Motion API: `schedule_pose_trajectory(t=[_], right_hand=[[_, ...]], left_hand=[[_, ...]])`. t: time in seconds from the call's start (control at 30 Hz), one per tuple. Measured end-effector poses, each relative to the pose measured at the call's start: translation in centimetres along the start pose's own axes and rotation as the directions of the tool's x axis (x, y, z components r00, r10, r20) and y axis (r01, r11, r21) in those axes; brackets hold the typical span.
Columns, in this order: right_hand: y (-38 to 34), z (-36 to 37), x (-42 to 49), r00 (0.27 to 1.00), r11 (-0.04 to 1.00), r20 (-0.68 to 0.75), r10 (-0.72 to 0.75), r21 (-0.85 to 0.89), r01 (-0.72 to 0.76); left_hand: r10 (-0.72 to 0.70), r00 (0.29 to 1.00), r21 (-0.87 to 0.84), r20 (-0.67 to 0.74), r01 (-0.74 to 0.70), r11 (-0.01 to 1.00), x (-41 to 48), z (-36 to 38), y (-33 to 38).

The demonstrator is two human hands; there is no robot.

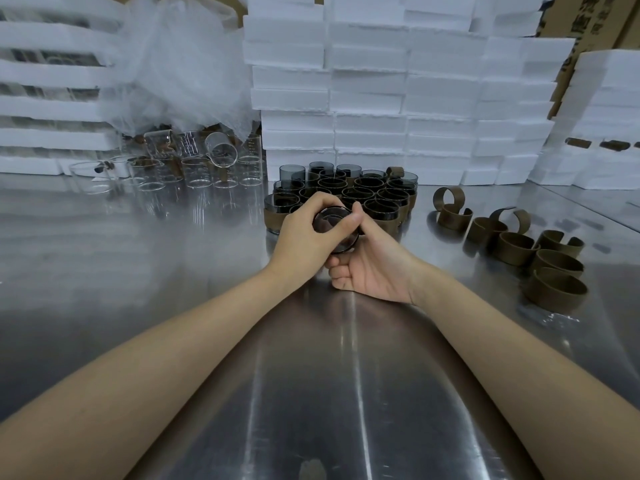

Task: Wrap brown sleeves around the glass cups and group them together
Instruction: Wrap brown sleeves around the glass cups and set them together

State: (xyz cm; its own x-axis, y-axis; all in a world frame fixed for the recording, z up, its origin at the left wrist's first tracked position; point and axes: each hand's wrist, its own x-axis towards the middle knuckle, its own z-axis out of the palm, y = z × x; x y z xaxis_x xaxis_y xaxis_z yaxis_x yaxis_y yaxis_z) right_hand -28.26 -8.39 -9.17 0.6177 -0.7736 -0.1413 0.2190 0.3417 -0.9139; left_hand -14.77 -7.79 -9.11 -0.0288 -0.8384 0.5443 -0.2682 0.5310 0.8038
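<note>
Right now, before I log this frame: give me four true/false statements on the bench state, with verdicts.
1. The left hand and right hand both hold one dark glass cup. True.
2. The loose brown sleeves lie left of the hands. False: they lie on the table to the right of the hands.
3. The group of dark cups stands just behind the hands. True.
4. The clear glass cups sit on top of the white foam boxes. False: they are on the table, left of the dark group.
</note>
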Motion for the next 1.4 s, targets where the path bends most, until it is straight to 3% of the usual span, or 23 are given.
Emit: schedule_pose_trajectory(t=[0.23, 0.37, 0.57, 0.7, 0.8, 0.83, 0.9, 0.93, 0.97, 1.03, 1.13, 1.27, 1.4], right_hand=[[0.2, -0.2, -0.1, 0.998, 0.998, 0.052, -0.032, -0.047, 0.035], [0.2, 0.1, -0.4, 0.994, 0.983, 0.076, -0.080, -0.161, 0.091], [0.4, 0.3, -0.6, 0.977, 0.967, -0.042, -0.210, -0.155, 0.201], [0.2, 0.1, -0.6, 0.915, 0.920, -0.157, -0.371, -0.192, 0.341], [0.2, -0.6, -0.1, 0.764, 0.754, -0.270, -0.586, -0.528, 0.392], [0.3, -0.8, 0.0, 0.720, 0.638, -0.261, -0.644, -0.702, 0.316], [0.6, -1.2, 0.3, 0.707, 0.344, -0.138, -0.694, -0.926, 0.157], [0.8, -1.1, 0.2, 0.706, 0.285, -0.102, -0.701, -0.947, 0.147], [0.9, -0.9, 0.1, 0.698, 0.298, -0.106, -0.708, -0.941, 0.159], [0.8, -0.4, -0.1, 0.681, 0.318, -0.119, -0.722, -0.932, 0.175], [0.7, -0.2, -0.6, 0.717, 0.269, -0.068, -0.693, -0.948, 0.171], [0.8, 0.4, -1.0, 0.760, 0.206, -0.023, -0.649, -0.968, 0.146], [0.8, 0.4, -1.3, 0.767, 0.287, -0.055, -0.639, -0.942, 0.172]], left_hand=[[0.095, 0.995, 0.016, -0.021, -0.095, 0.995, -0.1, 0.0, 0.0], [0.173, 0.983, 0.051, -0.064, -0.170, 0.984, -0.4, 0.0, -0.2], [0.274, 0.954, 0.062, -0.122, -0.268, 0.961, -0.4, -0.2, -0.6], [0.364, 0.927, 0.055, -0.089, -0.361, 0.931, -0.2, -0.1, -0.3], [0.578, 0.808, 0.250, 0.115, -0.586, 0.770, -0.8, 0.3, 0.3], [0.603, 0.768, 0.326, 0.217, -0.639, 0.696, -1.0, 0.5, 0.5], [0.562, 0.732, 0.468, 0.384, -0.679, 0.565, -1.3, 1.0, 0.7], [0.524, 0.748, 0.525, 0.407, -0.661, 0.536, -1.4, 1.2, 0.9], [0.494, 0.777, 0.565, 0.391, -0.626, 0.538, -1.5, 1.2, 1.0], [0.452, 0.835, 0.587, 0.316, -0.546, 0.598, -1.4, 1.1, 1.2], [0.344, 0.918, 0.552, 0.197, -0.394, 0.735, -1.3, 0.9, 1.1], [0.183, 0.982, 0.313, 0.044, -0.187, 0.931, -1.0, 0.4, 0.8], [-0.028, 1.000, -0.035, 0.002, 0.028, 0.999, -0.2, 0.3, 0.9]])
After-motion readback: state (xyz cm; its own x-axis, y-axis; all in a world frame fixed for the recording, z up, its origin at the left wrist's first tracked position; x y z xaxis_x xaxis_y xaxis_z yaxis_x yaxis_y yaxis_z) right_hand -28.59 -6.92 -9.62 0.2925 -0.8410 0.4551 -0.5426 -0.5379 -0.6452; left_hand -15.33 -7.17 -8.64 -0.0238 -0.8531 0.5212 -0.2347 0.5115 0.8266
